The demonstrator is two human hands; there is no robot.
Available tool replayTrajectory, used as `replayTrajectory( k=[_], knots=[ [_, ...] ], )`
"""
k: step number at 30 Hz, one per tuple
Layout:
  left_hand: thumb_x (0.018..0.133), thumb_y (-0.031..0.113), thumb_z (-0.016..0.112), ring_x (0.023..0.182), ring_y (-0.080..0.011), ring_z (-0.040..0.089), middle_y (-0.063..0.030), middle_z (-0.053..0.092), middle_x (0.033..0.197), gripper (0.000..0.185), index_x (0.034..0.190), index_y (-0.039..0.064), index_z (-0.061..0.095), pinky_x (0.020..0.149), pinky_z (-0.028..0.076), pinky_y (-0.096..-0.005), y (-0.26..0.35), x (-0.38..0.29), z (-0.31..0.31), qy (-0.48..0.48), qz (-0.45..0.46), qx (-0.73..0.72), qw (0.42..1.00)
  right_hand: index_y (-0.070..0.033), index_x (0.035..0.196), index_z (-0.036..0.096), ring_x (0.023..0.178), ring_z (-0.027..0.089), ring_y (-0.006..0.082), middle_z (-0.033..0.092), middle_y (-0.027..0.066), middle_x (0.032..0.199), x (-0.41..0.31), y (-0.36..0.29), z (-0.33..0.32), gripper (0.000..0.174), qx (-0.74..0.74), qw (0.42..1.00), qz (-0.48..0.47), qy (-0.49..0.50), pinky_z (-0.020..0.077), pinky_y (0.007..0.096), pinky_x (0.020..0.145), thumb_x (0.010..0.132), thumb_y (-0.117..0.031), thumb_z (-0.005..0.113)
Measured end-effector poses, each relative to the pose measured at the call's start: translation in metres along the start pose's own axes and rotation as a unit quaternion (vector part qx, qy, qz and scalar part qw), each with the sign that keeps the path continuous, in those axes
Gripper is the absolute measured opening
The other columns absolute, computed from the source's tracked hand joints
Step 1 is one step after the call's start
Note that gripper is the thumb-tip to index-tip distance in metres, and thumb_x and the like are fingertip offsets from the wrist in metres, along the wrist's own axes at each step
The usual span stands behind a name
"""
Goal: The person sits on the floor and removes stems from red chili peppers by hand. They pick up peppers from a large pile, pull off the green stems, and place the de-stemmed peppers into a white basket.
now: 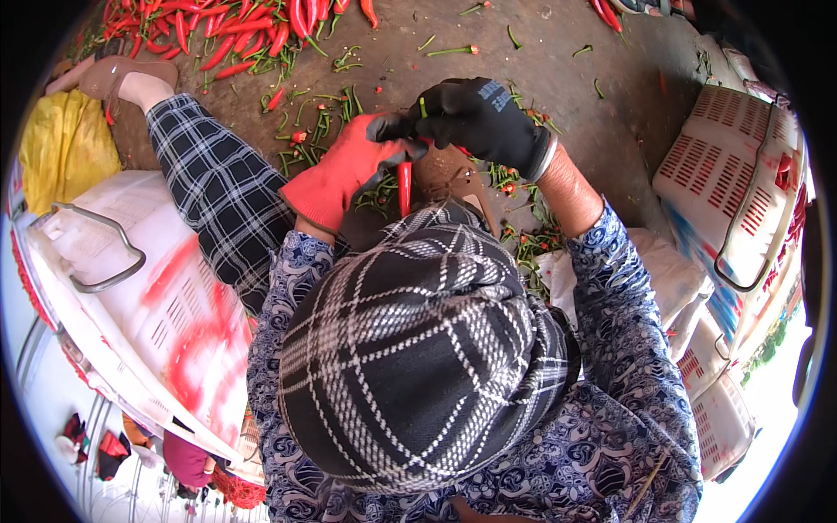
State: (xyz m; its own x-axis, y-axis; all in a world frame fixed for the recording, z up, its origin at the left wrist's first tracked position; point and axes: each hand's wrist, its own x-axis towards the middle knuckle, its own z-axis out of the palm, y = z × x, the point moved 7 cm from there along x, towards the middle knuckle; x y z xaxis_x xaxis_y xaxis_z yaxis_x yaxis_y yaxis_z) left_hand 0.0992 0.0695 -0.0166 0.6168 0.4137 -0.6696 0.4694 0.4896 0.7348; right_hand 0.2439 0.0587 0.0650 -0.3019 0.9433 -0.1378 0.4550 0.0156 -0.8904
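Observation:
My left hand (353, 157), in a red glove with dark fingertips, is closed on a red chili pepper (405, 186) that points down from its fingers. My right hand (477, 121), in a black glove, meets it at the fingertips. A green chili stem (423, 108) stands out between the black-gloved fingers; whether it joins the same pepper is hidden. Below the hands lie many cut green stems (320, 124) on the brown floor. A heap of red chili peppers (242, 29) lies at the upper left.
A white plastic crate (150, 222) with a metal handle stands at my left, beside a yellow sack (68, 147). Another slotted white crate (719, 150) is at the right. My brown shoe (451, 173) is under my hands. A checked head cloth (425, 353) hides the lower middle.

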Motion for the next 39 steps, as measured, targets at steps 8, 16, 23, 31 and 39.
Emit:
replayTrajectory(
  k=[8,16,23,31,39],
  knots=[
    [0.075,0.006,0.071,0.075,-0.0139,0.062,-0.0075,0.066,0.082,0.021,0.093,-0.005,0.065,0.069,0.048,-0.0263,0.002,-0.001,-0.001,0.132,0.042,-0.235,0.962,-0.007,0.085,0.059,0.074,0.062,0.0304,0.062,0.0119,0.081,0.026,0.005,0.008,0.013,-0.295,0.946,-0.001,0.136,0.0494,0.0392,0.063,0.074,-0.014,0.063],
    [0.074,0.005,0.071,0.072,-0.0102,0.057,-0.0038,0.063,0.081,0.024,0.096,-0.003,0.066,0.066,0.047,-0.0241,0.017,-0.012,-0.013,0.193,0.096,-0.013,0.976,-0.002,0.085,0.064,0.058,0.059,0.0134,0.059,0.0058,0.066,0.017,0.039,0.011,0.012,-0.009,0.963,0.107,0.247,0.0460,0.0274,0.055,0.081,-0.014,0.063],
    [0.072,0.002,0.074,0.074,-0.0093,0.057,-0.0036,0.062,0.085,0.027,0.097,-0.004,0.065,0.067,0.048,-0.0240,0.032,-0.024,-0.010,0.277,0.220,-0.005,0.935,0.003,0.087,0.063,0.056,0.057,0.0104,0.062,0.0037,0.069,0.005,0.037,0.002,0.023,-0.091,0.969,0.016,0.229,0.0458,0.0267,0.054,0.084,-0.020,0.064],
    [0.065,0.017,0.074,0.067,-0.0179,0.059,-0.0091,0.062,0.083,0.035,0.096,0.004,0.067,0.064,0.049,-0.0307,0.070,-0.028,-0.014,0.297,0.227,0.285,0.883,-0.006,0.108,0.063,0.069,0.064,0.0238,0.064,0.0133,0.079,0.005,0.021,-0.004,0.028,-0.052,0.986,0.010,0.159,0.0502,0.0311,0.065,0.082,-0.017,0.065],
    [0.075,0.000,0.069,0.077,-0.0121,0.060,-0.0056,0.063,0.092,0.028,0.103,0.000,0.063,0.068,0.049,-0.0253,0.075,-0.035,-0.035,0.347,0.303,-0.030,0.887,0.000,0.114,0.057,0.086,0.062,0.0163,0.065,0.0101,0.098,0.018,0.009,0.000,0.039,0.304,0.931,0.050,0.195,0.0504,0.0302,0.074,0.084,-0.024,0.065]
  ],
)
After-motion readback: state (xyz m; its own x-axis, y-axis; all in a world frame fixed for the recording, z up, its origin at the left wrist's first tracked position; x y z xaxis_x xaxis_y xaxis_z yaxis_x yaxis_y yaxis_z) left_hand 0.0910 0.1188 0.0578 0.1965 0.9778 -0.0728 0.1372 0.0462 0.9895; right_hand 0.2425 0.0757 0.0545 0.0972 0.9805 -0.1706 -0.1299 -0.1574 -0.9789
